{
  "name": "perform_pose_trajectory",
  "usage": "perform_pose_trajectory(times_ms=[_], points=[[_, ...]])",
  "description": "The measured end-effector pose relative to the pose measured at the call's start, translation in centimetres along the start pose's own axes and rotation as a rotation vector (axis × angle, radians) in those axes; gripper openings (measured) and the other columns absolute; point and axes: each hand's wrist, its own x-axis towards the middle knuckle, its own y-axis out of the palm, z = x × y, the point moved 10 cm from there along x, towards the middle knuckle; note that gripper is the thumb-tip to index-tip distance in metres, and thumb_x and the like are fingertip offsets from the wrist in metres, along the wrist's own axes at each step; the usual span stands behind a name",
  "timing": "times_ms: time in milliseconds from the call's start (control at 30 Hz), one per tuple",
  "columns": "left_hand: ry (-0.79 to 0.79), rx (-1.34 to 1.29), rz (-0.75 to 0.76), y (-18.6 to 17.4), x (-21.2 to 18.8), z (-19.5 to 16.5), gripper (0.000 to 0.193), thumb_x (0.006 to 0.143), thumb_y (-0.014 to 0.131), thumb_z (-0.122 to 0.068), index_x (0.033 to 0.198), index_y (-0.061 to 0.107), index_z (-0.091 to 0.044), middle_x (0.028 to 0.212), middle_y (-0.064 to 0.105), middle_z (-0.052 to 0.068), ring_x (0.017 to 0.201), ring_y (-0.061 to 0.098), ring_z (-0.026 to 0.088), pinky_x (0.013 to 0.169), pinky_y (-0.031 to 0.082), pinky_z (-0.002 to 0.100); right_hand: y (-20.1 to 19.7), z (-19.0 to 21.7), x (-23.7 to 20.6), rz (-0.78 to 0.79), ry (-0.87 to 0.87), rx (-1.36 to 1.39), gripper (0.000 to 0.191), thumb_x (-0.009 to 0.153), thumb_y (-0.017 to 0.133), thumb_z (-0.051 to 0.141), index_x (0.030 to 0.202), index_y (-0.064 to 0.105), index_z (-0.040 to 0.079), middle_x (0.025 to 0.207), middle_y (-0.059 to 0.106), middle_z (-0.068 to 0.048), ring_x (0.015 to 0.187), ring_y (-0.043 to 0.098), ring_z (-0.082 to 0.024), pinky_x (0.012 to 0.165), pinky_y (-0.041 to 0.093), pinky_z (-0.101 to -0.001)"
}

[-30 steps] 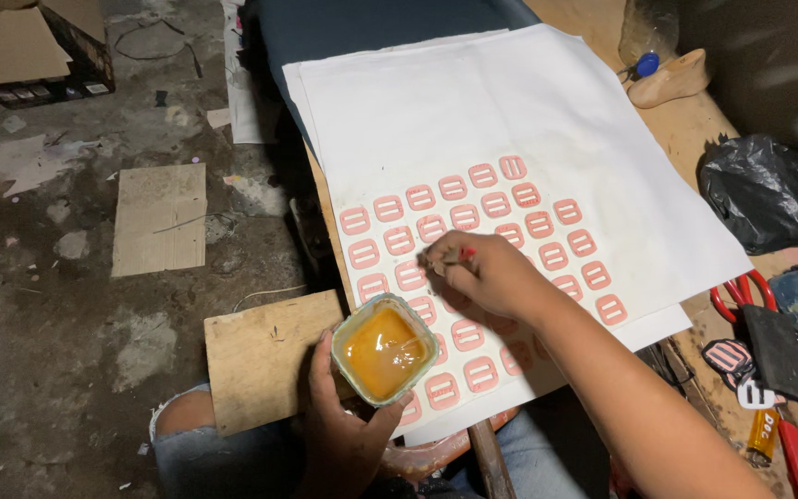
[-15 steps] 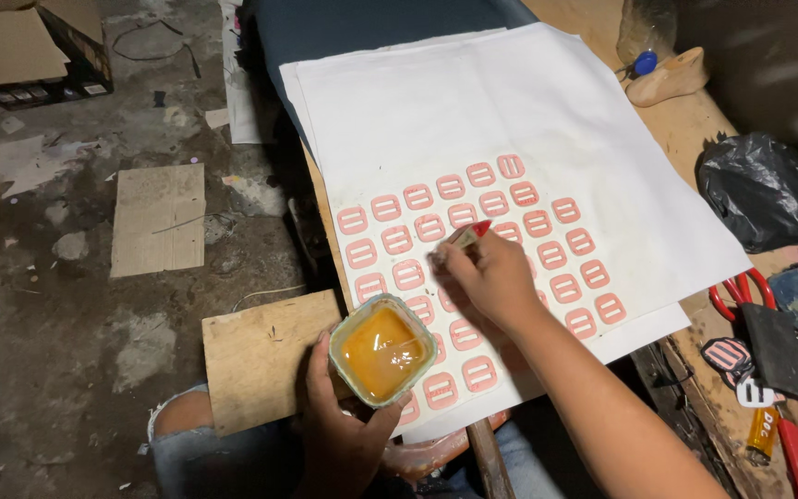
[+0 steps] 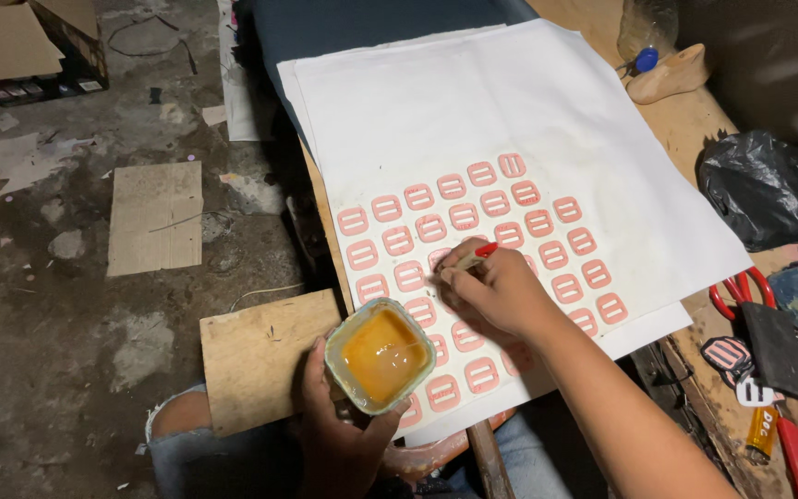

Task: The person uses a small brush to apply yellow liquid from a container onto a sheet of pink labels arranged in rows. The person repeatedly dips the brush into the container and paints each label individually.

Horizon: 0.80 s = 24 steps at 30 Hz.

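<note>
My left hand (image 3: pixel 339 434) cups a small square tub of orange glue (image 3: pixel 380 355) from below, at the near edge of a white sheet (image 3: pixel 501 102). Rows of several pink buckle-shaped pieces (image 3: pixel 465 216) lie on that sheet. My right hand (image 3: pixel 496 291) rests on the pieces and pinches a thin brush with a red handle (image 3: pixel 473 259), its tip touching a pink piece just left of the hand. The hand hides the pieces under it.
A wooden table (image 3: pixel 695 120) carries a black plastic bag (image 3: pixel 764 185), red-handled scissors (image 3: pixel 741 291), a wooden shoe form (image 3: pixel 669 74) and small tools at the right. On the concrete floor lie cardboard pieces (image 3: pixel 154 217), a wooden board (image 3: pixel 265 356) and a box (image 3: pixel 20 46).
My right hand with the brush has shifted slightly right and toward me across the pink pieces. The glue tub stays in my left hand.
</note>
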Motion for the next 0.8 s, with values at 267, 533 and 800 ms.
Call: perform_pose_trajectory(times_ms=[267, 533, 800], points=[[-0.183, -0.089, 0.008, -0.3, -0.2, 2.0, 0.113, 0.065, 0.079, -0.003, 0.154, 0.01, 0.002, 0.142, 0.049, 0.026, 0.128, 0.062, 0.032, 0.102, 0.053, 0.045, -3.8, -0.5, -1.4, -0.214, 0.005, -0.04, 0.014, 0.091, 0.067, 0.014, 0.096, 0.07, 0.001, 0.091, 0.077, -0.005, 0.079, 0.07, -0.011, 0.071, 0.056, -0.0271], [-0.155, -0.18, -0.019, -0.5, -0.7, 2.4, 0.116, 0.066, 0.078, 0.001, 0.155, 0.004, 0.002, 0.148, 0.044, 0.025, 0.134, 0.054, 0.033, 0.109, 0.048, 0.047, -3.9, -1.2, 0.8, -0.392, 0.039, -0.136, 0.02, 0.095, 0.069, 0.019, 0.099, 0.07, 0.0, 0.082, 0.076, -0.007, 0.071, 0.067, -0.012, 0.065, 0.053, -0.0283], [-0.237, -0.222, -0.057, -1.0, -0.7, 3.7, 0.117, 0.064, 0.078, 0.003, 0.155, 0.005, -0.002, 0.148, 0.043, 0.022, 0.134, 0.054, 0.032, 0.107, 0.05, 0.048, -3.3, -2.4, 0.3, -0.295, -0.014, 0.194, 0.017, 0.096, 0.067, 0.015, 0.101, 0.072, 0.0, 0.09, 0.076, -0.007, 0.081, 0.07, -0.012, 0.074, 0.058, -0.0302]])
